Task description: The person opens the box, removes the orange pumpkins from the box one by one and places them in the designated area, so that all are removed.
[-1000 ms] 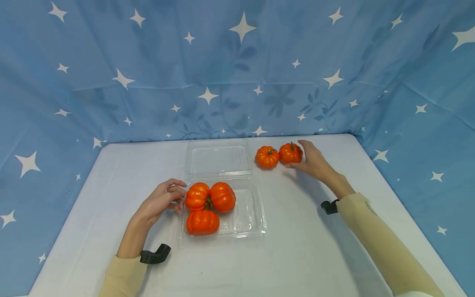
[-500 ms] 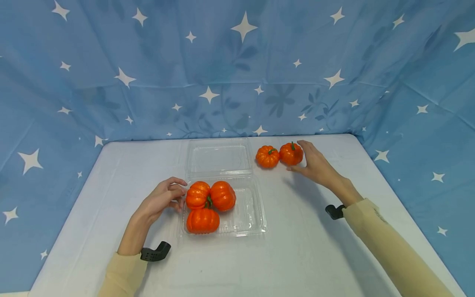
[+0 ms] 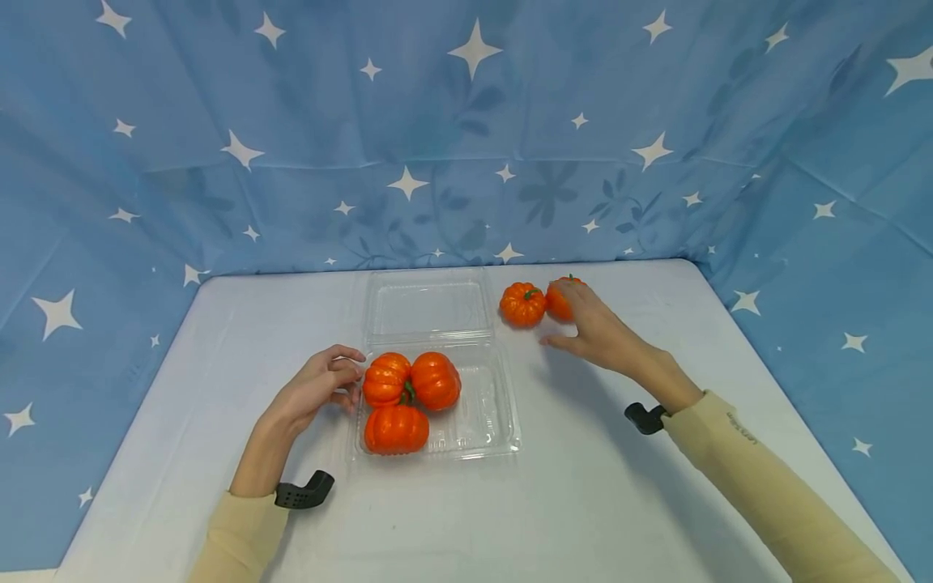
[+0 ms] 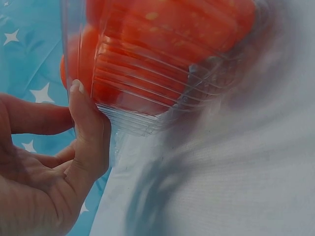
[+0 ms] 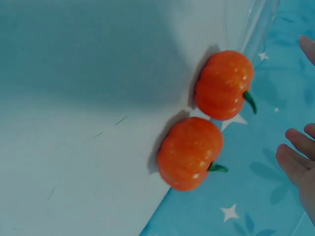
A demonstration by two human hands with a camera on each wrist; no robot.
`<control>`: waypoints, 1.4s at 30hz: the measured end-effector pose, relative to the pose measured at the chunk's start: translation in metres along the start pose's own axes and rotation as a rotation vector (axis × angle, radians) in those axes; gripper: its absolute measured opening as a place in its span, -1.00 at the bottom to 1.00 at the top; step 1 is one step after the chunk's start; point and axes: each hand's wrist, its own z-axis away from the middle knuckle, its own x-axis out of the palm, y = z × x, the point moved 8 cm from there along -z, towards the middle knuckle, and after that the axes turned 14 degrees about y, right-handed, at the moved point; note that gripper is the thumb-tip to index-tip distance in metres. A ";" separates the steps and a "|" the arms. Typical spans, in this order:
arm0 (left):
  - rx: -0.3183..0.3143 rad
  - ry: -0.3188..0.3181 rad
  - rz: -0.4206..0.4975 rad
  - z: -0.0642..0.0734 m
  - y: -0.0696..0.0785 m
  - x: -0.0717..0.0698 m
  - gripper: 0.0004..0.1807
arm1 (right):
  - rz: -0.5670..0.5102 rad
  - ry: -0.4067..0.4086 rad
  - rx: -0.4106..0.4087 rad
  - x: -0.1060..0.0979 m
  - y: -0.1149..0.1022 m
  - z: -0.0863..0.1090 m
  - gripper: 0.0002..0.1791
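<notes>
At the left side of a clear plastic clamshell container (image 3: 487, 405), my left hand (image 3: 309, 393) pinches the rim between thumb and fingers, as the left wrist view shows. Three orange toy pumpkins sit in the container: one at the back left (image 3: 387, 379), one beside it (image 3: 436, 380) and one in front (image 3: 397, 429). Two more stand on the table at the back, a left pumpkin (image 3: 522, 305) and a right pumpkin (image 3: 558, 308). Over the right one hangs my right hand (image 3: 601, 336), fingers spread, partly covering it. The right wrist view shows a gap between those fingers (image 5: 300, 169) and both pumpkins.
The container's lid (image 3: 430, 308) lies folded back flat behind the base. A white cloth (image 3: 437, 518) covers the table. Blue curtains (image 3: 466, 121) with white stars rise along the back and sides.
My right hand has moved left from beside the right pumpkin and now overlaps it from above. The left hand and the container stay in place.
</notes>
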 end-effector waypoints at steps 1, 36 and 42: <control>0.000 0.001 -0.001 0.000 0.000 0.000 -0.57 | -0.004 -0.009 -0.005 0.001 -0.004 0.000 -0.03; 0.013 -0.004 -0.006 0.002 0.003 -0.001 -0.58 | -0.130 -0.348 -0.121 0.057 -0.109 -0.014 -0.26; 0.003 0.007 -0.011 0.001 0.002 -0.001 -0.60 | -0.122 -0.425 -0.170 0.071 -0.127 -0.015 -0.25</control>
